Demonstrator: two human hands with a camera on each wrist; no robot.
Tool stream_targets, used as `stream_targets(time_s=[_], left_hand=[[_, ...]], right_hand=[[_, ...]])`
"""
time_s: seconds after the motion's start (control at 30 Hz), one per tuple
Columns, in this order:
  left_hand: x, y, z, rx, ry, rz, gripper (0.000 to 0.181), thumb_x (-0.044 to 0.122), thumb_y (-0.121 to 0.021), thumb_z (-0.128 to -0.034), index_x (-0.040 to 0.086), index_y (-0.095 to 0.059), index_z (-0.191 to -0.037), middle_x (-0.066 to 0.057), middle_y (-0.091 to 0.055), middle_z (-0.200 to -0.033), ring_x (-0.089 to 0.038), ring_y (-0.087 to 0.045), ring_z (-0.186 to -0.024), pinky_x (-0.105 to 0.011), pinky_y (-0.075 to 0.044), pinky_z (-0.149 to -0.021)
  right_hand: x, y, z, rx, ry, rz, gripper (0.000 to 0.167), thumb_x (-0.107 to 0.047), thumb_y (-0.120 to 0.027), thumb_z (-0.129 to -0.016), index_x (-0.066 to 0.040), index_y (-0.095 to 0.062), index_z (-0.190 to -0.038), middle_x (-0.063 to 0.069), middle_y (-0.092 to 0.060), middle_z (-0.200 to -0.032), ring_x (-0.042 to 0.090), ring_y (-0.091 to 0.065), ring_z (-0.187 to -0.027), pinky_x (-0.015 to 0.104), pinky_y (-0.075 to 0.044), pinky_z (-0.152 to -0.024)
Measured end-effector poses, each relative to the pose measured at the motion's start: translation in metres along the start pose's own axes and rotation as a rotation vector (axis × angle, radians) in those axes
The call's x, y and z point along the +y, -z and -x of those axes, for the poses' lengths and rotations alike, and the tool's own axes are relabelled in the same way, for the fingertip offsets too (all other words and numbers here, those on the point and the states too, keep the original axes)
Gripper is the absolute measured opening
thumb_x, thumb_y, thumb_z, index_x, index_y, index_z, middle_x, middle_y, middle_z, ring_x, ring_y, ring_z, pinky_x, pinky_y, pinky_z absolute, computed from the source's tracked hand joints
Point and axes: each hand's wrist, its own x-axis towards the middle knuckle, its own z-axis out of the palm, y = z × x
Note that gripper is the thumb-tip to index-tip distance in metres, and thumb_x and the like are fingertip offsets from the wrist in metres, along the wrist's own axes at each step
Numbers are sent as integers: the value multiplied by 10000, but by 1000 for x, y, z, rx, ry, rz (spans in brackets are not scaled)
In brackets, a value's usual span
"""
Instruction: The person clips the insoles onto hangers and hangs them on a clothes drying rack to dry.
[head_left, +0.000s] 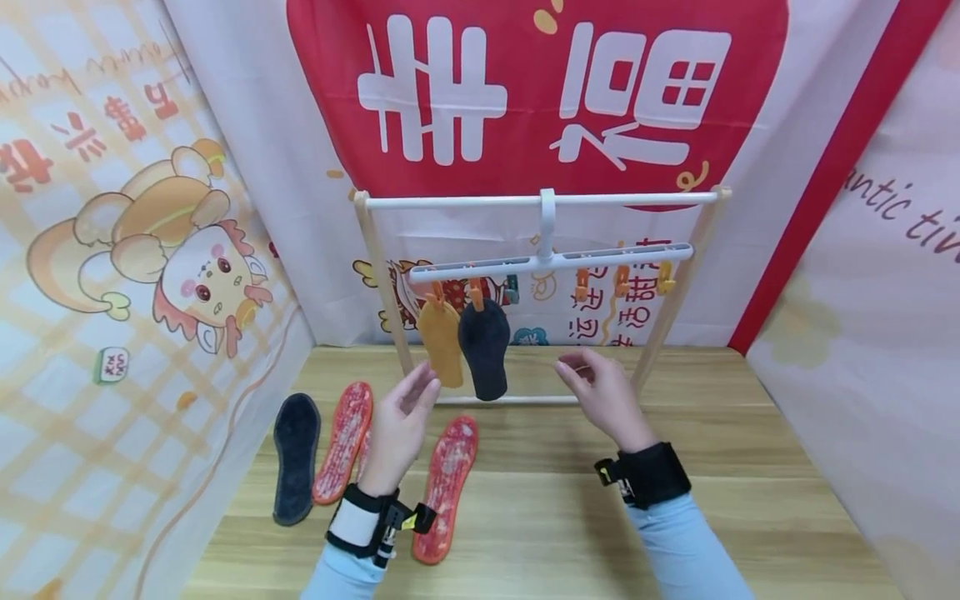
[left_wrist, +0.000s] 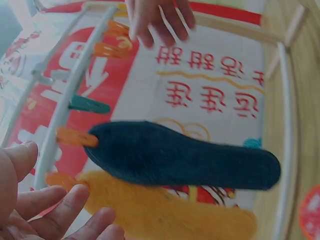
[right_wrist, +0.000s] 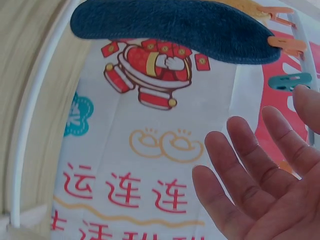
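A yellow insole (head_left: 440, 342) and a dark blue insole (head_left: 484, 350) hang by orange clips (head_left: 476, 293) from the left half of a white hanger (head_left: 551, 262). Just left of the yellow insole, my left hand (head_left: 401, 425) is raised with relaxed fingers and holds nothing. My right hand (head_left: 602, 396) hovers to the right of the dark insole, apart from it, its fingers loosely bent and nothing in them. In the right wrist view the dark insole (right_wrist: 170, 27) is pinched at one end by an orange clip (right_wrist: 287, 45), beside a teal clip (right_wrist: 290, 81).
The hanger hooks over the top bar of a wooden-sided rack (head_left: 450, 202). More clips (head_left: 622, 280) dangle on its right half. On the tabletop (head_left: 540, 517) lie a dark insole (head_left: 296, 458) and red patterned insoles (head_left: 446, 492), one partly behind my left hand. Printed cloth walls surround the table.
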Motion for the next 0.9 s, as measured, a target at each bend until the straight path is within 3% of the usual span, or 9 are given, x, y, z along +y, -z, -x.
stream_targets(time_s=[0.13,0.3,0.5,0.67,0.9], left_hand=[[-19,7,10,25,21,-73,506,408,-627,-971,107,-581,-1375,-82,-639,-1288,-191,-604,-1172,-350,-494,-970],[-44,14,23,49,41,-85,384,279,-643,-984,65,-634,-1302,-114,-665,-1228,-241,-639,-1106,-402,-523,-924],[-68,23,39,69,112,-121,388,297,-649,-978,60,-646,-1285,-125,-678,-1207,-256,-656,-1082,-417,-538,-883],[-88,27,50,45,143,-163,404,316,-650,-974,27,-657,-1256,-142,-695,-1142,-274,-673,-1029,-441,-536,-884],[-120,31,68,-6,307,-246,358,247,-637,-990,13,-649,-1260,-127,-678,-1141,-271,-654,-1035,-440,-521,-904]], right_hand=[[10,7,16,24,15,-13,236,-229,-645,-984,-27,-690,-1096,98,-693,-999,250,-662,-896,457,-539,-824],[22,17,38,13,-44,-4,242,-224,-629,-994,-17,-684,-1106,108,-692,-1010,250,-662,-899,456,-544,-817],[38,24,61,22,-80,50,236,-231,-635,-991,-26,-690,-1093,100,-696,-994,240,-658,-884,457,-534,-807],[55,23,75,32,-101,96,168,-174,-660,-972,-36,-708,-1056,84,-704,-953,207,-663,-818,408,-540,-745],[85,16,96,-1,-160,135,157,-129,-666,-962,-7,-709,-1050,94,-713,-929,207,-677,-780,346,-553,-689]])
